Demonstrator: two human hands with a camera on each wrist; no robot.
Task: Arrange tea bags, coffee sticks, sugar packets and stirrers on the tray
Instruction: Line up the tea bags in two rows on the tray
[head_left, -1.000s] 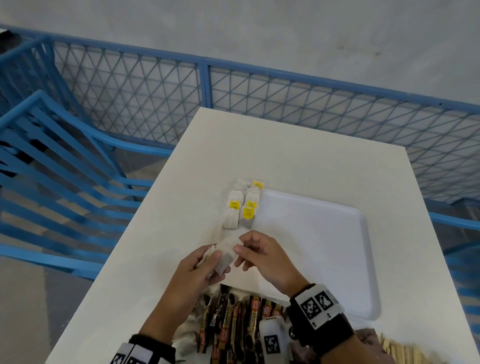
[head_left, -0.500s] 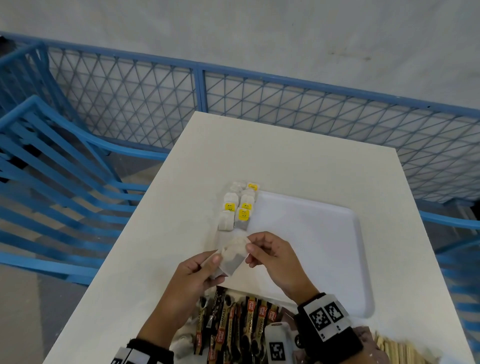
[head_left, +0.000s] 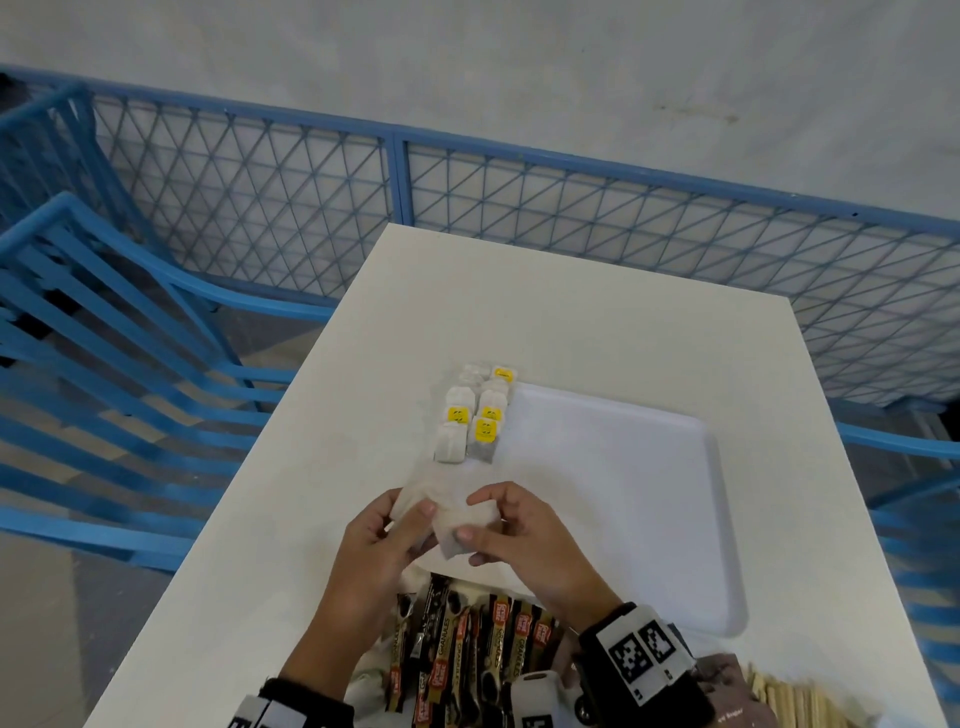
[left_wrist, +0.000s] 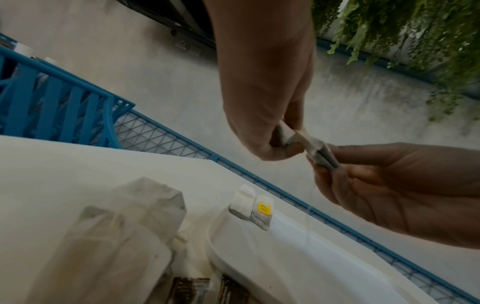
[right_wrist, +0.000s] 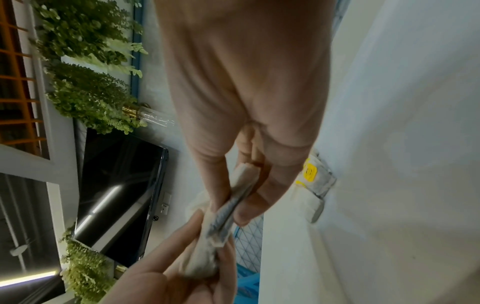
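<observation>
Both hands hold tea bags (head_left: 460, 519) above the near-left corner of the white tray (head_left: 623, 493). My left hand (head_left: 413, 512) pinches the whiter end between thumb and fingers. My right hand (head_left: 475, 517) pinches the greyer end (left_wrist: 322, 157). In the right wrist view the bags (right_wrist: 228, 214) pass from the right fingers to the left hand (right_wrist: 197, 267). Two short rows of tea bags with yellow tags (head_left: 475, 415) lie along the tray's left edge. Coffee sticks (head_left: 467, 644) lie on the table under my wrists. Wooden stirrers (head_left: 795, 701) lie at the near right.
Loose tea bags (left_wrist: 145, 205) lie on the white table (head_left: 597, 332) just left of the tray. A brown sugar packet (head_left: 727, 675) sits beside the stirrers. Blue mesh railing (head_left: 571, 208) runs behind the table, blue slatted chairs (head_left: 104, 364) to the left.
The right thumb and fingers have closed over the tea bags, which the left hand alone pinched before. The hands stay over the tray's near-left corner.
</observation>
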